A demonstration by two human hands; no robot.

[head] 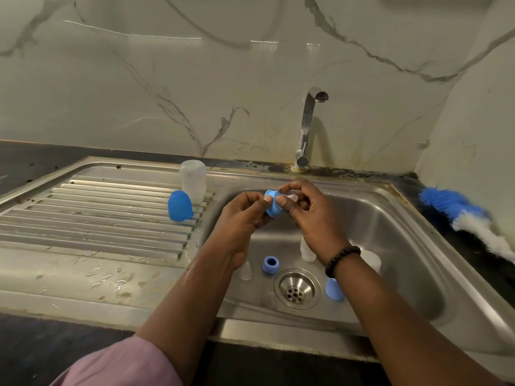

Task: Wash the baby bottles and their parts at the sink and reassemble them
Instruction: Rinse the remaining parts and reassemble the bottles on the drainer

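Over the sink basin (pixel 390 218), my left hand (pixel 242 215) grips a blue bottle collar ring (pixel 271 203). My right hand (pixel 309 210) pinches a clear teat (pixel 292 196) seated in that ring. On the basin floor lie a second blue ring (pixel 271 264), a blue cap (pixel 334 288), two clear teats (pixel 246 271) (pixel 307 250) and a clear bottle (pixel 372 259), partly hidden by my right wrist. On the drainboard (pixel 97 213) a clear bottle (pixel 192 180) stands upside down beside a blue dome cap (pixel 180 205).
The chrome tap (pixel 306 126) rises behind the basin with no water running. The drain (pixel 296 288) sits at the basin's centre. A blue and white bottle brush (pixel 468 218) lies on the dark counter at the right. Marble wall stands close behind.
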